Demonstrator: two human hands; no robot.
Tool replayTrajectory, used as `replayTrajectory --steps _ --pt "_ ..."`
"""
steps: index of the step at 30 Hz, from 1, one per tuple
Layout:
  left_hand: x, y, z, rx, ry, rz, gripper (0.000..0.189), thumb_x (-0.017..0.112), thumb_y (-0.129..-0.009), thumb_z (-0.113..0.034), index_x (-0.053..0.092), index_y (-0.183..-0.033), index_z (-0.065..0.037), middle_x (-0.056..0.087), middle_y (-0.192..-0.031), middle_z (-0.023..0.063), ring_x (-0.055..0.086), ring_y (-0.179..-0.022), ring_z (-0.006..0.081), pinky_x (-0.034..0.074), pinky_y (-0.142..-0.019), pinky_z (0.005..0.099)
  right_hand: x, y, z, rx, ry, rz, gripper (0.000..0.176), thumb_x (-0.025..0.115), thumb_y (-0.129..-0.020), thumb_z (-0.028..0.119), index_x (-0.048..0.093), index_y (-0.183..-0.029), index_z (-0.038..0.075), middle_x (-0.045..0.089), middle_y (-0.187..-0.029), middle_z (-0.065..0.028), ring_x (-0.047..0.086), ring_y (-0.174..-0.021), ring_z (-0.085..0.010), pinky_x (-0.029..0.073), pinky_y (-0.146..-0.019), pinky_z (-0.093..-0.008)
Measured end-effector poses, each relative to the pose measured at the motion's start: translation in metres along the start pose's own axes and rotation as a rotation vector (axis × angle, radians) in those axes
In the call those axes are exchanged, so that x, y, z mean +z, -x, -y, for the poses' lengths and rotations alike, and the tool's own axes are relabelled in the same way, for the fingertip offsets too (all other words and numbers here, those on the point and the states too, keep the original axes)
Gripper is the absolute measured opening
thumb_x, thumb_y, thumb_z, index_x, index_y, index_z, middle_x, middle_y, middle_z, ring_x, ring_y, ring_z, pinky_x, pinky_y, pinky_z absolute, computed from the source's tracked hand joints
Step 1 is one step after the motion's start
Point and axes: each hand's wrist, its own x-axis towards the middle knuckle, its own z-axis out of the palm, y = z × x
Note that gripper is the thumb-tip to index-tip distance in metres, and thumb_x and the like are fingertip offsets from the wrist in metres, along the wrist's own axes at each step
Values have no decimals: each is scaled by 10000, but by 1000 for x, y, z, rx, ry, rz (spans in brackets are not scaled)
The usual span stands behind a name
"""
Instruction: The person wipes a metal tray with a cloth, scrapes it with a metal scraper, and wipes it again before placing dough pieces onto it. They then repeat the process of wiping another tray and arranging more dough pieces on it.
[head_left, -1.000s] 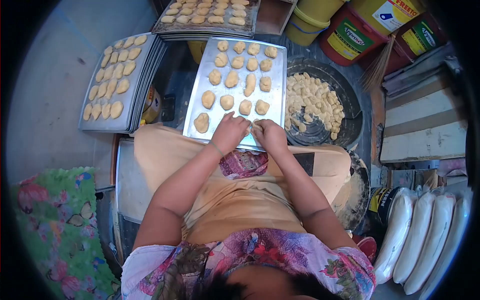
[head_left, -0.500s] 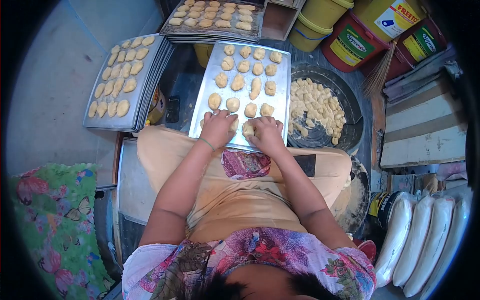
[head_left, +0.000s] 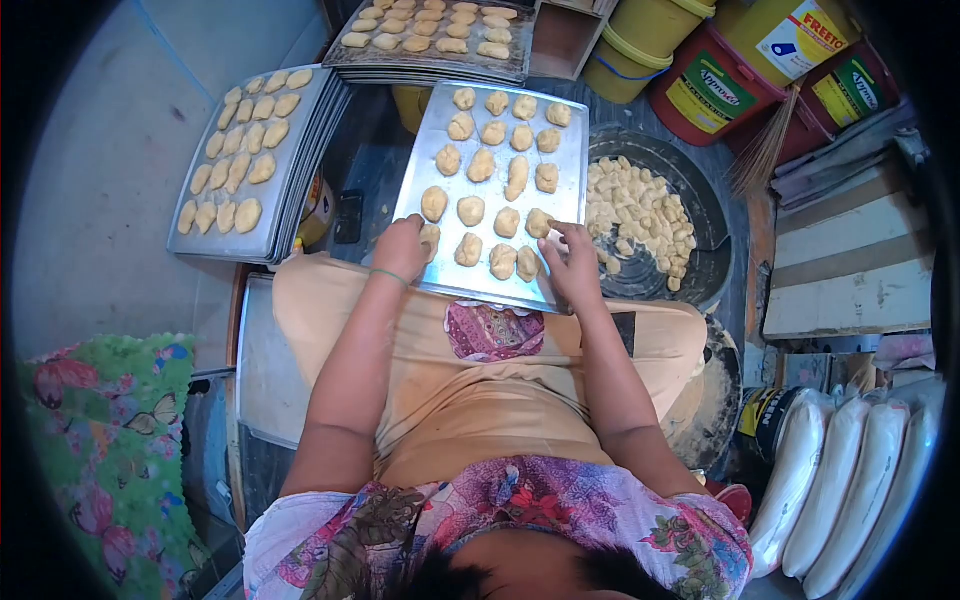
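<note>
A metal baking tray (head_left: pixel 492 208) across my lap carries rows of dough pieces. My left hand (head_left: pixel 399 250) is at its near left edge, fingers curled around a dough piece (head_left: pixel 431 241) at the end of the front row. On the right side, my right hand (head_left: pixel 572 260) reaches over the tray with thumb and fingers apart. Its fingertips are beside or touching a dough piece (head_left: pixel 539 222) in the second row. Between the hands lie a rounded dough piece (head_left: pixel 469 250) and two others close together. A round dark pan (head_left: pixel 715 240) to the right holds many small dough lumps.
Stacked trays with dough stand at the left (head_left: pixel 290 225) and at the back (head_left: pixel 430 66). Yellow and red buckets (head_left: pixel 705 82) and a broom (head_left: pixel 768 150) are at the back right. Long white plastic-wrapped packs (head_left: pixel 835 490) lean at the lower right. A floral green cloth (head_left: pixel 110 440) hangs left.
My hands have moved apart, left hand to the tray's left side and right hand to its right side. The middle dough pieces of the front row are now uncovered.
</note>
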Motion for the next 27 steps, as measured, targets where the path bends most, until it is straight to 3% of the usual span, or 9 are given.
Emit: replayTrajectory --steps 6,9,12,15,18,19,21,24,27 --pt "-5 2 -12 9 43 -84 419 694 -793 -253 581 -1116 -12 594 -1107 225 593 -1024 379 483 -875 447 -9 1 19 377 -216 388 326 696 -831 207 611 -1082 17 608 -943 -124 603 -737 -186 502 -665 -308" --pt "-1 -11 -11 -21 118 -178 453 693 -803 -274 567 -1156 -19 582 -1136 225 587 -1038 384 482 -884 445 1 -7 7 312 -120 280 348 720 -791 178 614 -1085 25 617 -956 -136 615 -792 -234 505 -720 -341" --pt "9 -25 -5 -33 148 -246 476 695 -802 -260 556 -1192 -26 590 -1142 225 590 -1041 384 486 -881 439 3 -25 0 -51 56 38 357 688 -767 159 628 -1096 33 615 -1029 -168 583 -1012 -314 450 -880 -400" --pt "12 -35 -6 -62 167 -224 487 703 -792 -223 549 -1213 -30 610 -1133 222 602 -1034 373 491 -874 434 6 -40 0 21 69 183 395 699 -741 142 626 -1119 56 597 -1104 -161 533 -1096 -336 401 -945 -427" --pt "15 -42 -6 -42 183 -244 516 713 -769 -178 545 -1227 -9 653 -1053 214 634 -977 354 504 -850 411 21 -45 -18 -42 124 135 454 729 -715 111 614 -1153 76 602 -1084 -170 596 -979 -357 484 -865 -411" --pt "17 -43 -7 -26 189 -261 529 716 -760 -163 544 -1232 1 671 -1016 211 648 -951 347 509 -840 400 25 -45 -22 -41 130 116 461 734 -713 128 616 -1158 89 598 -1097 -162 584 -1008 -350 467 -885 -417" --pt "17 -44 -9 -56 203 -241 512 716 -750 -147 561 -1220 -14 638 -1103 212 625 -1002 352 499 -868 396 29 -40 -22 -36 142 79 476 744 -711 161 619 -1168 116 591 -1123 -146 561 -1066 -338 432 -926 -427" --pt "16 -39 -17 -17 167 -291 489 725 -732 -161 598 -1192 -53 560 -1246 197 534 -1146 350 448 -935 414 28 -34 -5 -191 154 12 426 752 -716 233 654 -1121 144 590 -1126 -109 496 -1153 -303 335 -983 -448" --pt "14 -29 -31 159 53 -312 441 730 -724 -195 631 -1138 -77 489 -1327 168 399 -1276 336 347 -1003 445 22 -42 14 -201 136 157 400 749 -723 284 672 -1097 162 585 -1128 -76 444 -1190 -282 241 -1005 -453"
